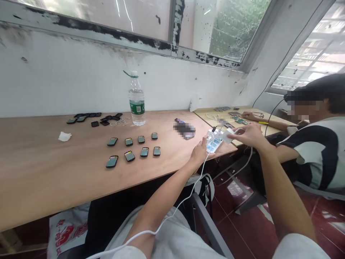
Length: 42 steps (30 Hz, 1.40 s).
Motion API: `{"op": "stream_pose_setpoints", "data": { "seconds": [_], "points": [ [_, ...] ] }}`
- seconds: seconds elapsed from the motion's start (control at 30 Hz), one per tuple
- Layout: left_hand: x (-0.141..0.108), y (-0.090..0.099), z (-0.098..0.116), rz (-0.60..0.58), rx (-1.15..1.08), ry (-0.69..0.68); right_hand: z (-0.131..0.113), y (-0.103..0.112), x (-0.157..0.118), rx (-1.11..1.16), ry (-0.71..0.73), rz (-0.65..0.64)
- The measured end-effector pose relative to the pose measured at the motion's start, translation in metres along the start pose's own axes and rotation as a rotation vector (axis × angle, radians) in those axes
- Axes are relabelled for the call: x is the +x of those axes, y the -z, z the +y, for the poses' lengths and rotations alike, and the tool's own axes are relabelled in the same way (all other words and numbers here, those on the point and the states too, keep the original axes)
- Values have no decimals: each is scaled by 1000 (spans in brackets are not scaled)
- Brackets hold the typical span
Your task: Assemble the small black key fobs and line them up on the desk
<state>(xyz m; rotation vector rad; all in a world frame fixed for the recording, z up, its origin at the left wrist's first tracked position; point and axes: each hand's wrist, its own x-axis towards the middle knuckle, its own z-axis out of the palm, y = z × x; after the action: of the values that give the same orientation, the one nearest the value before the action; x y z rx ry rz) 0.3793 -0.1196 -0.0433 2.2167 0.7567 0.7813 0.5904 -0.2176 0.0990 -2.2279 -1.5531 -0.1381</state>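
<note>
White plastic charging hub (215, 141), with a blue-printed label and several ports, sits at the right edge of the bench (54, 172), right of centre in the frame. We hold it between both hands. Our left hand (199, 153) clamps its near end, fingers curled against the casing. Our right hand (246, 133) closes on a white plug or adapter at its far end; whether the plug is fully seated we cannot tell. One white cable (185, 201) runs from the hub down across our lap to the lower left of the frame.

Also on the bench:
- Eight small dark-framed screen modules (134, 147), in two rows of four, centre of the frame, none of them cabled to the hub.
- A loose cluster of black parts (93, 118), upper left, near the wall.
- A clear water bottle (137, 100) with a green label, upright behind the rows.
- A crumpled white tissue (64, 136), left of the rows.
- A dark blurred item (184, 129) between the rows and the hub.

Progress, as we judge it: the hub is in hand and being wired; the eight modules lie laid out and untouched, well apart from it.

At the right of the frame a seated person in a striped shirt (318, 154) works at an adjoining bench; their hand (249, 116) rests among small parts.
</note>
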Motion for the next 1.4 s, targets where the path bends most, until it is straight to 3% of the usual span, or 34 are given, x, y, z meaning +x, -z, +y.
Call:
{"op": "stream_pose_setpoints", "data": {
  "seconds": [0.23, 0.53, 0.93, 1.4],
  "points": [
    [-3, 3, 3, -7, -8, -5, -15, -40, 13, 160, -11, -153],
    [-4, 4, 1, -6, -28, 2, -5, -59, 19, 209, -15, -143],
    [-5, 6, 5, -8, -41, 26, -31, -50, 26, -29, -64, -270],
    [-5, 5, 11, -6, 30, 6, -34, -51, 29, -31, -132, -295]
  ]
}}
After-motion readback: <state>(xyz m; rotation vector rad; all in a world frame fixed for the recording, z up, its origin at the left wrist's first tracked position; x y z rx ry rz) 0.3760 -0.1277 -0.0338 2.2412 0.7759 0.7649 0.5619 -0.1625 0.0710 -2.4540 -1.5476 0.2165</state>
